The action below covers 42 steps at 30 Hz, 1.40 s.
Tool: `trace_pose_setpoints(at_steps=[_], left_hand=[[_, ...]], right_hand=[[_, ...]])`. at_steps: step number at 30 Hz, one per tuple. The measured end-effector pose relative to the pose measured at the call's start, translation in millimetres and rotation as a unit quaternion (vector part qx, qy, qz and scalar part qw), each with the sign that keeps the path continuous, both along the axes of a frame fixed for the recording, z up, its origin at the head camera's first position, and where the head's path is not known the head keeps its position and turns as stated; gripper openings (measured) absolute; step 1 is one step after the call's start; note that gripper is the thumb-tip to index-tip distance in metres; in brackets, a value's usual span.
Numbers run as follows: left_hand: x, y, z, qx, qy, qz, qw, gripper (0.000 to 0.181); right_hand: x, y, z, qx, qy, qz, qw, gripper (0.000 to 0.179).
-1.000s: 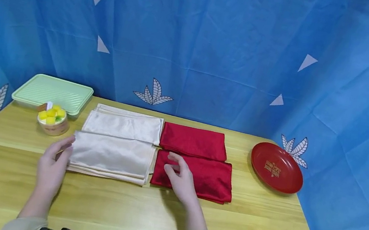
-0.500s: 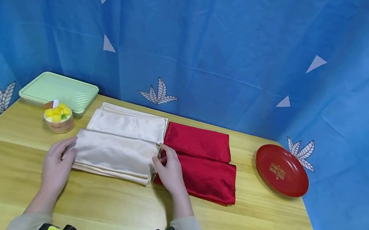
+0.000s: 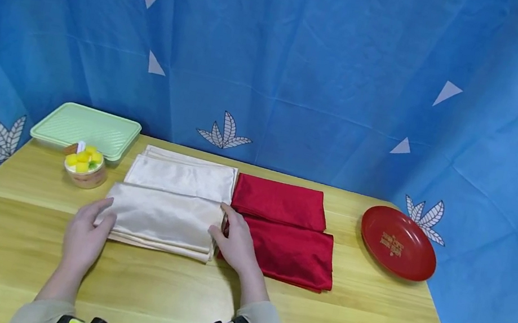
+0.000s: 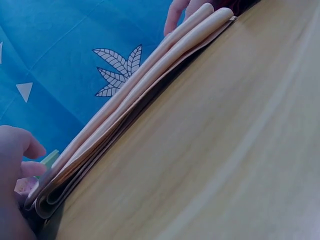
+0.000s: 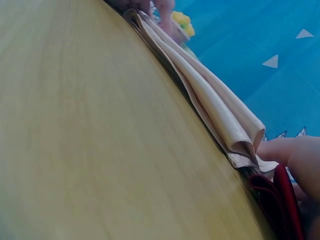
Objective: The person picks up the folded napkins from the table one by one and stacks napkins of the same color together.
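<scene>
A folded satin cloth [image 3: 159,218], cream-white and layered, lies flat on the table between my hands. At its left edge, the fingertips and thumb of my left hand [image 3: 86,235] touch the cloth. My right hand [image 3: 237,241] is at the opposite end, thumb and forefinger extended along the right edge. The right hand covers part of a folded red cloth [image 3: 292,253] beside it. In the right wrist view, the folds of the white cloth [image 5: 205,90] show end-on, with the red cloth [image 5: 280,200] close by. The left wrist view shows its layered front edge [image 4: 135,95].
Behind lie a second white folded cloth [image 3: 181,176] and a second red one [image 3: 280,202]. A dessert cup [image 3: 85,171] with yellow cubes and a pale green lidded box [image 3: 88,128] stand at back left. A red oval plate [image 3: 398,243] sits at right, near the blue curtain [image 3: 329,82].
My right hand has moved left from over the red cloth to the white cloth's right edge. My left hand stays by the left edge. The head view has shifted slightly.
</scene>
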State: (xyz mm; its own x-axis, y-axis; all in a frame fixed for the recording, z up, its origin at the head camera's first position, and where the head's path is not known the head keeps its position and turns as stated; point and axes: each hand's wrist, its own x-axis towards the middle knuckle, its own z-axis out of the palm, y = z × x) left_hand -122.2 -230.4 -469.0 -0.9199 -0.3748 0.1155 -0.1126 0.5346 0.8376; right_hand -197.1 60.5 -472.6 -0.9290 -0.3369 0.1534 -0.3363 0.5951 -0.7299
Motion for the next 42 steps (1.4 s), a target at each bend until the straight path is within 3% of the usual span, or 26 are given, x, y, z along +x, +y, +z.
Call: trace_pose_setpoints(at_steps=[6,13,18,22,25,33,37,42], left_hand=[[0.8,0.9,-4.7,-0.050,0.016,-0.025,0.9983,0.038],[-1.0,1.1,-5.8,-0.056,0.041,-0.046,0.9965,0.032],[0.0,0.3,-4.9,-0.026,0.009,-0.053,0.9982,0.033],[1.2,-0.5,-2.8,0.007,-0.023,-0.039,0.9989,0.035],[0.7,0.0,-2.1,0.007,-0.022,-0.029,0.9993,0.033],[-0.2,3.5,-6.2,0.030,0.027,0.032,0.9987,0.022],[-0.7,6.0,-5.3,0.067,0.050,0.059,0.9948,0.020],[-1.1,8.1,-2.3,0.102,0.088,0.084,0.9873,0.018]], right_hand=[[1.2,0.1,-3.4,0.007,-0.006,0.005,0.9999,0.066],[1.5,0.7,-1.6,-0.001,0.001,0.011,0.9999,0.060],[1.9,-0.5,-2.3,0.002,-0.009,0.001,1.0000,0.048],[-0.2,-1.1,-3.6,-0.013,0.006,0.004,0.9999,0.039],[-1.2,-1.1,-3.5,-0.027,0.017,0.006,0.9995,0.035],[-1.5,-2.8,-3.6,-0.048,0.004,0.002,0.9988,0.032],[-1.3,-3.3,-4.0,-0.082,-0.002,-0.005,0.9966,0.029],[-1.3,-3.5,-3.5,-0.105,0.021,-0.017,0.9942,0.027]])
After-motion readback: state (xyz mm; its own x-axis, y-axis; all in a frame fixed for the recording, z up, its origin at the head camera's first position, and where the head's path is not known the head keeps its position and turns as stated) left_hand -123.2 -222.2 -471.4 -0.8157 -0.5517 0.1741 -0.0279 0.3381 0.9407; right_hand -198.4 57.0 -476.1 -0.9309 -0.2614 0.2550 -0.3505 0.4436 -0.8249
